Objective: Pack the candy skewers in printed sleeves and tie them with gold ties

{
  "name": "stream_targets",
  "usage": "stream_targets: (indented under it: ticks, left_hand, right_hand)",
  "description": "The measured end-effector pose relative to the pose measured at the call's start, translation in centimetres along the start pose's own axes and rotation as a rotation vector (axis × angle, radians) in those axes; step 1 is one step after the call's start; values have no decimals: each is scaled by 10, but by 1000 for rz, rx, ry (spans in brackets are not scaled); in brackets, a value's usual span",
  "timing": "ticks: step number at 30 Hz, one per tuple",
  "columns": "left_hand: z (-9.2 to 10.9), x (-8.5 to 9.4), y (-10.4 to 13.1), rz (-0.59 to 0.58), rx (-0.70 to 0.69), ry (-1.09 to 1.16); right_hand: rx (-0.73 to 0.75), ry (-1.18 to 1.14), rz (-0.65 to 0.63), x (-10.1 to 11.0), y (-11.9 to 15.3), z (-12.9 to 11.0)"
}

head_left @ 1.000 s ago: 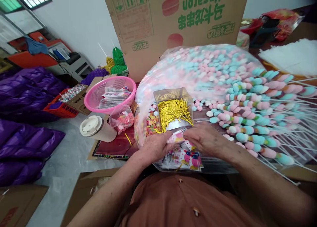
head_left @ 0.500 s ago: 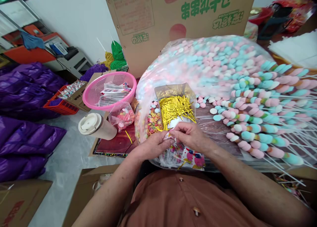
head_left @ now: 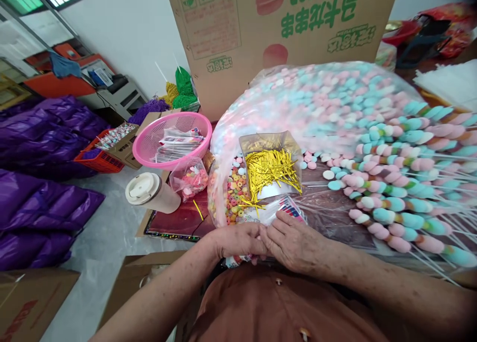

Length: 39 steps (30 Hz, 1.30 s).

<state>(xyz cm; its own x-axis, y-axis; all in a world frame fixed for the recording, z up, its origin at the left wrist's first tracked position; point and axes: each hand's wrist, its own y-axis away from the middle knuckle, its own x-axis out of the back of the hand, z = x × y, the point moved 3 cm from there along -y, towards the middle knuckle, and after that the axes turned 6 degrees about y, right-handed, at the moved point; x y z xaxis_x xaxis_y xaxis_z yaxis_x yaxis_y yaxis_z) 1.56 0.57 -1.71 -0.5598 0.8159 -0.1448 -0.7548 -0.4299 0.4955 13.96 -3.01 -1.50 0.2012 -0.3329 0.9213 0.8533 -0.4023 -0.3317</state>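
My left hand [head_left: 242, 238] and my right hand [head_left: 296, 240] press together at the table's front edge. The left is closed, and part of a printed plastic wrapper [head_left: 237, 260] pokes out below it. My right hand's fingers are bent against the left; what they grip is hidden. Just beyond the right knuckles lie clear packets with red and blue print [head_left: 292, 206]. Gold twist ties [head_left: 270, 168] fill an open box [head_left: 294, 148] ahead of my hands, and a few loose ones [head_left: 255, 206] lie in front of it. A bag of ring candies [head_left: 235, 188] sits to the left.
A large clear bag of pink and blue candies [head_left: 320, 98] stands behind, with candy skewers [head_left: 402, 203] heaped at right. To the left are a pink basket [head_left: 137, 150] of packets, a lidded cup [head_left: 166, 198] and a small candy bag [head_left: 192, 178]. A carton [head_left: 242, 68] rises at the back.
Both hands have come down towards my body from beside the tie box and now press together. The small white printed piece pinched between the fingertips is out of sight.
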Motion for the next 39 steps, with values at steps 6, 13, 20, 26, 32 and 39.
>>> stream_targets:
  ticks: [6, 13, 20, 26, 32, 39]
  left_hand:
    - [14, -3, 16, 236, -259, -930]
    - [5, -12, 52, 434, -466, -1495]
    - [-27, 28, 66, 1082, -352, 60]
    - [-23, 32, 46, 960, -224, 724]
    - [-11, 31, 40, 874, -195, 816]
    - [1, 31, 23, 747, -163, 798]
  right_hand:
    - [-361, -472, -264, -6, 3, 3]
    - [-696, -2193, -626, -24, -14, -11]
    - [-884, -927, -160, -47, -32, 52]
    - [-698, -460, -285, -76, -54, 43]
    - [-698, -422, -98, -61, -48, 74]
    - [-672, -284, 31, -45, -37, 98]
